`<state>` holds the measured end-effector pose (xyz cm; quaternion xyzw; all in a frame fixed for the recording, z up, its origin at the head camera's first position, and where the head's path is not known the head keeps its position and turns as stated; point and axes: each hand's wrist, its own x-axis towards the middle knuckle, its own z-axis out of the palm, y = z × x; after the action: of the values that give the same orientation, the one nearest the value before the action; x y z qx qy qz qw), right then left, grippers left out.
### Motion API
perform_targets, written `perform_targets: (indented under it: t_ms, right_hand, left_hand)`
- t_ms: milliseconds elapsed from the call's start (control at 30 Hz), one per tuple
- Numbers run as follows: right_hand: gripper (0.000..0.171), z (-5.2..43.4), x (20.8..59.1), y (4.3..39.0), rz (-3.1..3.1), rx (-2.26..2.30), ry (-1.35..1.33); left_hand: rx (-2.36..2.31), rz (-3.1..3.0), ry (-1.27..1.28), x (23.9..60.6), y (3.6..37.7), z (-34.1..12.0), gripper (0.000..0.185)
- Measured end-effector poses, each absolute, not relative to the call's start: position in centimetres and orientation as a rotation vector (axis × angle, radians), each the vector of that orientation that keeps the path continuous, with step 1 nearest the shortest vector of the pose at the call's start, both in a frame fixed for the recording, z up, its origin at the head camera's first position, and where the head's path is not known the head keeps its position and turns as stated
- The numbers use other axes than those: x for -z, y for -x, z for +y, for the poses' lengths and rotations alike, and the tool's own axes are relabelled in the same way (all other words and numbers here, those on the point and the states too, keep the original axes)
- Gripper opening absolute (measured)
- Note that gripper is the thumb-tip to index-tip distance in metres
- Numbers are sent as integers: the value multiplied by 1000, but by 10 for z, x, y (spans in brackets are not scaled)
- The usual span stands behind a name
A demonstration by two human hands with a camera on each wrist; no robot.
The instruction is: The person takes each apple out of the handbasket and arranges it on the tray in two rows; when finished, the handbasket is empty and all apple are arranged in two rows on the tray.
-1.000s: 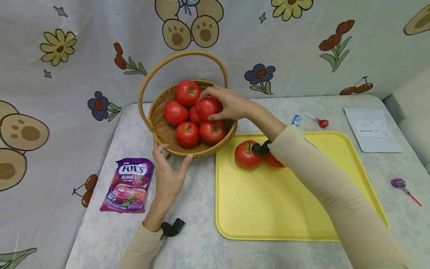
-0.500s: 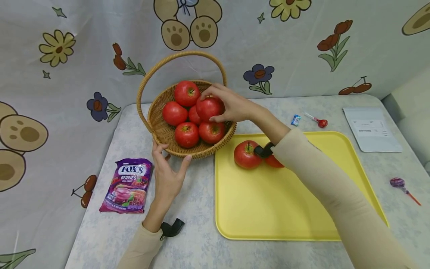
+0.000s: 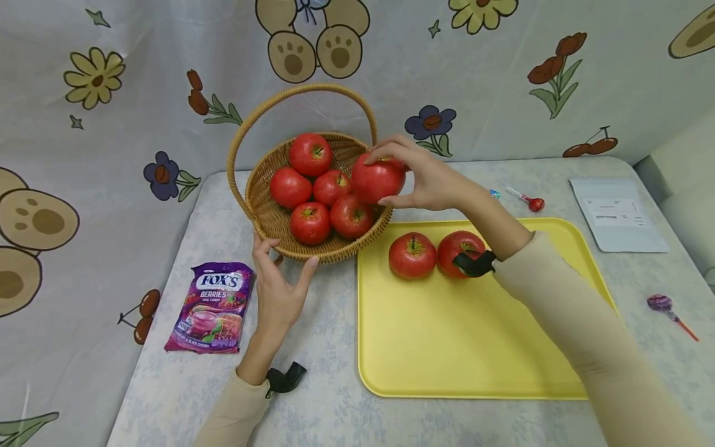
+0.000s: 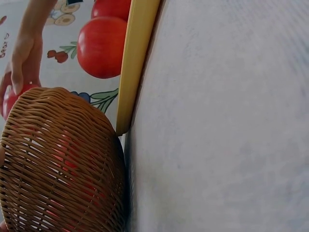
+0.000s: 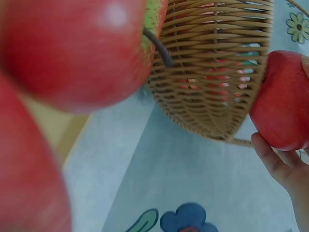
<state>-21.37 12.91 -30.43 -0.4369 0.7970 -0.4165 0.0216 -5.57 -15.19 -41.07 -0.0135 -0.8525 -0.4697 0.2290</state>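
In the head view my right hand (image 3: pixel 427 177) grips a red apple (image 3: pixel 378 179) at the right rim of the wicker basket (image 3: pixel 268 239), thumb below and fingers over the top. The right wrist view shows this held apple (image 5: pixel 282 101) beside the basket's woven wall (image 5: pixel 212 101). My left hand (image 3: pixel 279 295) holds the basket's front-left side, thumb and fingers spread at the rim; some of its fingers are hidden. Several red apples (image 3: pixel 310 223) lie inside the basket. Two more, a left apple (image 3: pixel 413 255) and a right apple (image 3: pixel 459 248), sit on the yellow tray (image 3: pixel 469 347).
A purple candy bag (image 3: pixel 215 307) lies left of my left hand. Behind the tray are a red lollipop (image 3: pixel 535 203) and a small blue-wrapped candy (image 3: pixel 494 194), partly covered by my right forearm. A grey pouch (image 3: pixel 617 214) and a purple lollipop (image 3: pixel 663 304) lie at the right.
My right hand has lifted the apple from the pile and carried it right to the basket's rim. An apple beneath now shows more fully. My left hand and the basket have stayed put.
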Motion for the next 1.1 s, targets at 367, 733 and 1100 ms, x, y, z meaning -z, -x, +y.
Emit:
perform_targets:
  t_ms: [367, 733, 1100]
  right_hand:
    - [59, 172, 303, 190, 2626, 1226, 1304]
    - [68, 234, 319, 157, 2796, 1201, 1136]
    - [80, 293, 348, 124, 2937, 1188, 999]
  left_hand:
    - [1298, -2319, 50, 414, 55, -154, 67]
    - [1307, -2335, 50, 412, 57, -152, 68]
    - [1298, -2334, 47, 411, 56, -152, 68]
